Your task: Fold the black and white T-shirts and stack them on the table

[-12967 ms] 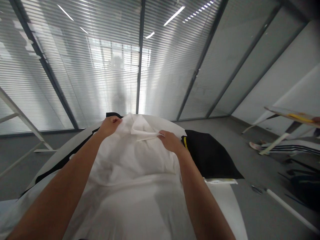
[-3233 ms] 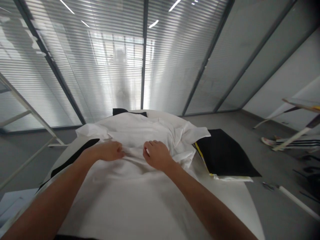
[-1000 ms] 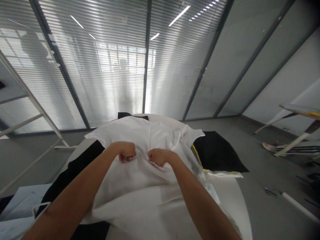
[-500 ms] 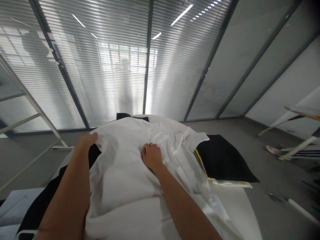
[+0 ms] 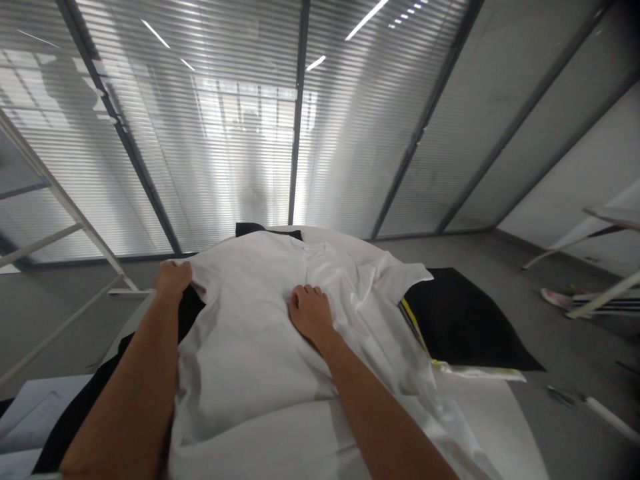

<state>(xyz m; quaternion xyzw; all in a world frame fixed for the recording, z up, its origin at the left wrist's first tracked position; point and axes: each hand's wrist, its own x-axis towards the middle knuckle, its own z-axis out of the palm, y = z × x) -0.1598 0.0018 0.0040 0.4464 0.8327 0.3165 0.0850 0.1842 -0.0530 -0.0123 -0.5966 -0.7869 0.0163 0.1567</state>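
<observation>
At the far left stands a white frame, and lower down, near the bottom corner, lie some papers. Next to the papers is black cloth, partly hidden under the left forearm; black shows also on the other side of this arm, but I cannot tell if it is the same piece. The left hand is closed on the end of one sleeve of the white shirt. The shirt lies spread over the white surface, in the middle, with its collar toward the far edge. Its lower part has a wide fold and many wrinkles. Near the collar, a small black piece lies at the far edge, and behind it is a wall of blinds.

The right hand rests on the shirt's chest, below the collar, with the fingers curled; I cannot tell if they grip the fabric. More to the right, the other sleeve reaches over the corner of a black sheet, which has a yellow edge. On the floor lie a small object, too blurred to name, and a white bar. At the far right is a striped trouser leg of another person, with a shoe.
</observation>
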